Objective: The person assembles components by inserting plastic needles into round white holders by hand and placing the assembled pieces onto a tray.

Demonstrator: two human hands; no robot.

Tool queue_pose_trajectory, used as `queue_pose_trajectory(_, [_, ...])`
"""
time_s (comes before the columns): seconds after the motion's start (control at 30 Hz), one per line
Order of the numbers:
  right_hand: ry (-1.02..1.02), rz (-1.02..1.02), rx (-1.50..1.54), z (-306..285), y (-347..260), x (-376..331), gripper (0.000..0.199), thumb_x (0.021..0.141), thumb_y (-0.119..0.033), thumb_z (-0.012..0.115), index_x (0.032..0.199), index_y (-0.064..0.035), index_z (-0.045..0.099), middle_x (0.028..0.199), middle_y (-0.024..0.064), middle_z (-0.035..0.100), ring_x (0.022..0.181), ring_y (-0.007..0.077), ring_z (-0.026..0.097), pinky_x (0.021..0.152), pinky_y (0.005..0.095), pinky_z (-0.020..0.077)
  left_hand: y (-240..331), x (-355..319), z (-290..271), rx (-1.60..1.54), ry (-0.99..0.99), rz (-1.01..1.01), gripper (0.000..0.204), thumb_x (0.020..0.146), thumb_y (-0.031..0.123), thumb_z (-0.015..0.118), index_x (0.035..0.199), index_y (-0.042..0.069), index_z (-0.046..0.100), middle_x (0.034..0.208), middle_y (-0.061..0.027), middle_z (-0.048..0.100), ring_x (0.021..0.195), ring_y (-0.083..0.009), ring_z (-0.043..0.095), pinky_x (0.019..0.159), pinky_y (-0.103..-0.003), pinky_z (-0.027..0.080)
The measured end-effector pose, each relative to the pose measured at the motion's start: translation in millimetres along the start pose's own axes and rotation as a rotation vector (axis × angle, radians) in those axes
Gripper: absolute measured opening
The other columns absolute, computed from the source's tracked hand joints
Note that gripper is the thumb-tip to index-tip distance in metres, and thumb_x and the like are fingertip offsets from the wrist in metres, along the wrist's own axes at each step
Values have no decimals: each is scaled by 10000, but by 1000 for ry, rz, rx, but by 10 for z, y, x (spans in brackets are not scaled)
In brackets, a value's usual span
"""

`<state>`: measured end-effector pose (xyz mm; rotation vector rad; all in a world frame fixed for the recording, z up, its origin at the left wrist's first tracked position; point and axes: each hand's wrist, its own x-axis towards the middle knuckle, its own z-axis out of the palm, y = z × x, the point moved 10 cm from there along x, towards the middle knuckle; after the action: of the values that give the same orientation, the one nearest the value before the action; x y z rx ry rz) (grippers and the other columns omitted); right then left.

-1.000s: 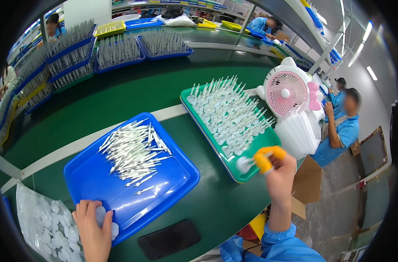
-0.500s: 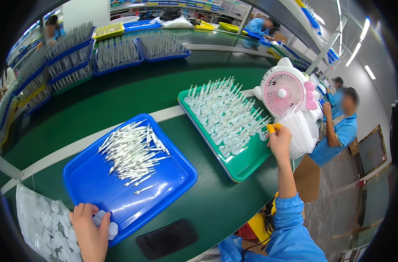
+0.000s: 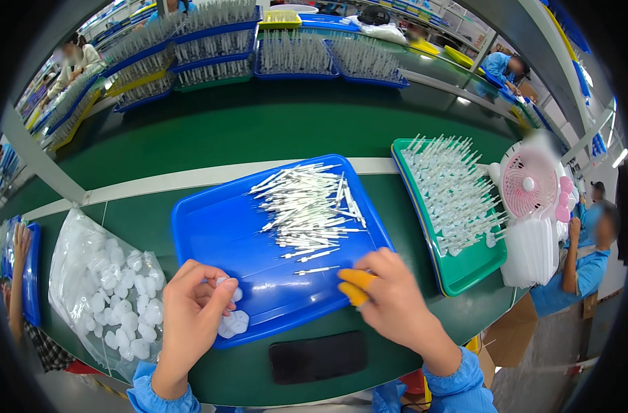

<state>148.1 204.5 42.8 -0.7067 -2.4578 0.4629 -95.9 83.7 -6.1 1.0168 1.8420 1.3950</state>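
Note:
My left hand (image 3: pixel 193 313) is at the near left corner of the blue tray (image 3: pixel 211 237), pinching a small frosted white plastic piece (image 3: pixel 237 294) between thumb and fingers. Just below it, more lobed pieces (image 3: pixel 233 324) lie at the tray's edge. Over the tray's near right side is my right hand (image 3: pixel 393 296), slightly blurred. Its thumb and forefinger wear yellow finger cots and stand a little apart, with nothing visible between them. A loose thin white stick (image 3: pixel 317 270) lies close to those fingertips. Beyond it is a heap of similar sticks (image 3: pixel 300 206).
Left stands a clear bag (image 3: pixel 114 296) of frosted pieces; a black phone (image 3: pixel 319 357) lies in front. At right, a green tray (image 3: pixel 465 275) holds upright sticks in pieces, beside a pink-and-white fan (image 3: pixel 529 184) and white stacked sheets (image 3: pixel 529 251). Filled trays (image 3: pixel 295 58) line the back; co-workers sit around.
My right hand has come from the green tray to the blue one. My left hand has lifted slightly with a plastic piece. The view has swung left.

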Motion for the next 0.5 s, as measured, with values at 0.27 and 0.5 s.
queue_pose_trajectory(0.27, [-289, 22, 11, 572, -69, 265, 258, 776, 50, 776, 1029, 17, 735, 1046, 130, 638, 1018, 328, 594, 889, 431, 473, -68, -71, 287, -243, -189, -179, 159, 1044, 112, 702, 1062, -42, 664, 840, -81, 698, 700, -162, 732, 600, -270, 589])
queue_pose_trajectory(0.5, [-111, 185, 530, 339, -360, 154, 340, 851, 23, 807, 1181, -32, 748, 935, 125, 712, 816, 306, 668, 676, 376, 520, -10, -158, 363, -363, -208, -218, 146, 1035, 74, 697, 1127, -37, 671, 873, -89, 743, 754, -134, 747, 658, -255, 605])
